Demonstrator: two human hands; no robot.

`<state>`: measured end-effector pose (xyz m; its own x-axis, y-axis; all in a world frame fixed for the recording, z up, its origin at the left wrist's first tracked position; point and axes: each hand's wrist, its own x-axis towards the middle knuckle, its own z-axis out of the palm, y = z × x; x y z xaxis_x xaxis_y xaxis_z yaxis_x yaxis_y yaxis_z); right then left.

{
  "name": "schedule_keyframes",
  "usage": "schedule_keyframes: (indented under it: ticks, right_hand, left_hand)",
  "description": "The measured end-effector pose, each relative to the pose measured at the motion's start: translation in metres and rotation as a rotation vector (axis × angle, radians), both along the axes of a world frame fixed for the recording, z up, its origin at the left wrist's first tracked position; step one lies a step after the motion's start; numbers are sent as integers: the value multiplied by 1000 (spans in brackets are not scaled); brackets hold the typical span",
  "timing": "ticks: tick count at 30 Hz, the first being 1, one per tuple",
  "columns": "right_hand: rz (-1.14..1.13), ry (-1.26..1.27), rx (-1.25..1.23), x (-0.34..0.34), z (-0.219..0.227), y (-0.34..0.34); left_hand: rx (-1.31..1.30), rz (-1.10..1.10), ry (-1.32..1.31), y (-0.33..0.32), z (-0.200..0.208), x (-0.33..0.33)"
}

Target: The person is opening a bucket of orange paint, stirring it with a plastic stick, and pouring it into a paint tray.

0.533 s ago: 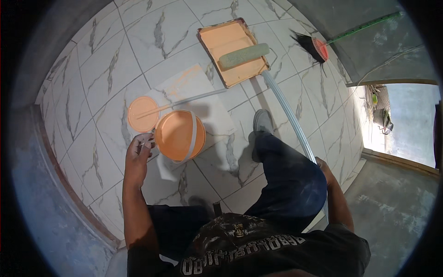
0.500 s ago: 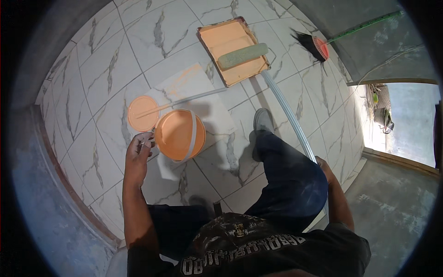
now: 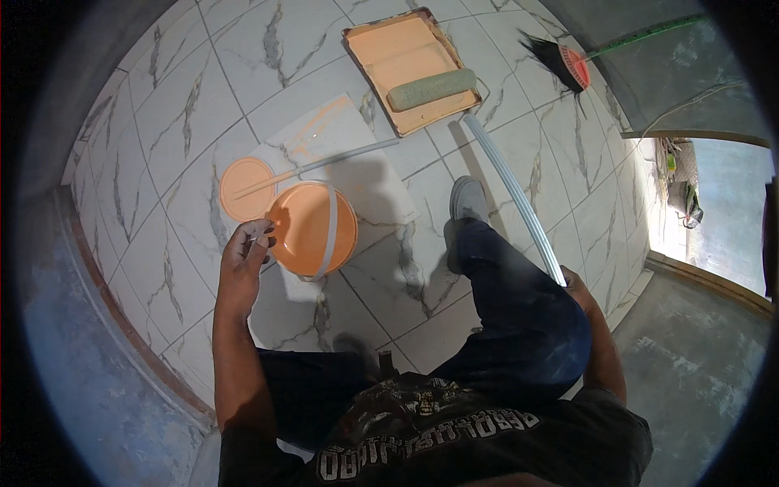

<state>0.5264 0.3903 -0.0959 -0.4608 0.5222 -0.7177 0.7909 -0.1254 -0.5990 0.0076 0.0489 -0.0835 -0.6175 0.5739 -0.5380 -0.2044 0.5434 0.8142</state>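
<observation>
My left hand [image 3: 250, 246] is at the left rim of a round bucket [image 3: 302, 243] of orange paint, its fingers curled in a pinch. A small pale thing may be between them, but I cannot make it out. A light strap-like handle [image 3: 331, 227] crosses over the bucket. On my right, my right hand [image 3: 574, 288] grips a silvery ribbed pole [image 3: 519, 207], partly hidden behind my knee. The pole's far end reaches a paint roller [image 3: 432, 89] resting in a paint tray [image 3: 381, 96] coated with orange paint.
An orange-smeared lid [image 3: 246, 188] lies beyond the bucket, with a thin stick [image 3: 324, 161] across it. Both touch a pale sheet [image 3: 377, 183] on the marbled tile floor [image 3: 182, 243]. A broom [image 3: 574, 69] leans far right, near a doorway [image 3: 661, 203].
My view has shifted slightly, so the tray and broom sit higher and farther right. My left hand has moved up along the bucket's rim. My right hand keeps its hold on the pole.
</observation>
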Motion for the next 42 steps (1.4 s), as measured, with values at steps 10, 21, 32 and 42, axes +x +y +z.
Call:
schedule_keyframes:
  ticks: [10, 21, 32, 42]
  right_hand:
    - [16, -91, -29, 1, 2, 16]
    - [105, -232, 218, -21, 16, 11]
    - [250, -290, 389, -43, -1, -4]
    - [245, -319, 390, -57, -3, -6]
  left_hand:
    - [23, 6, -17, 5, -2, 0]
    - [8, 2, -23, 7, -4, -4]
    - [20, -1, -25, 12, 0, 2]
    - [16, -26, -5, 13, 6, 8]
